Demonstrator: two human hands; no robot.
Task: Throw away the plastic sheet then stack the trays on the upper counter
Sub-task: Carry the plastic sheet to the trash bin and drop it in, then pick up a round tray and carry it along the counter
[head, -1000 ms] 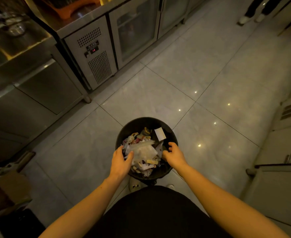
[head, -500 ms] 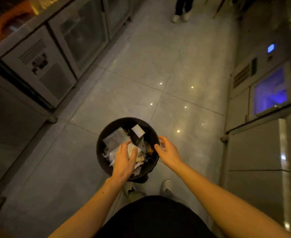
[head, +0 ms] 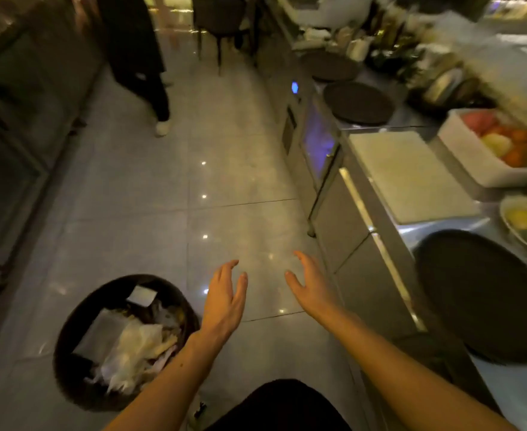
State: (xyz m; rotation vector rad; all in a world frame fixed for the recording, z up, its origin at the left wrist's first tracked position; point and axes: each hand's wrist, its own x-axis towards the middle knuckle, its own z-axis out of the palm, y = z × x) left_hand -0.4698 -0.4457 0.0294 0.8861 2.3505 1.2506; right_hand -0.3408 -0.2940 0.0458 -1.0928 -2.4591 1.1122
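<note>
Down at seven o'clock on the floor stands the bin (head: pixel 69 362), heaped with crumpled paper and a pale, translucent wad that I take to be the sheet (head: pixel 137 343), lying on top of the rubbish. Both hands hang over bare floor tiles, clear of the bin: the left hand (head: pixel 225 301) at six o'clock and the right hand (head: pixel 313 287) just beside it toward five, each grip spread, fingers loose, pinching nothing. So the first half of the task looks done, judging from the sheet resting in the bin and the empty hands. The stacking is not yet begun. Three dark round trays lie apart along the worktop (head: pixel 411 119) on the right: the near tray (head: pixel 486 297) at four o'clock, overhanging the front edge slightly, the middle tray (head: pixel 358 102) at two o'clock, and the far tray (head: pixel 329 65) just beyond it toward one. Between the near and middle trays sits a pale board (head: pixel 408 175), with a white tub of fruit (head: pixel 489 147) behind it at three o'clock. None of the trays touches another. The upper counter is probably the blurred raised shelf along the top right, though I cannot tell for certain. A second person's legs (head: pixel 144 63) stand at eleven o'clock in the aisle, well apart from the trays.
</note>
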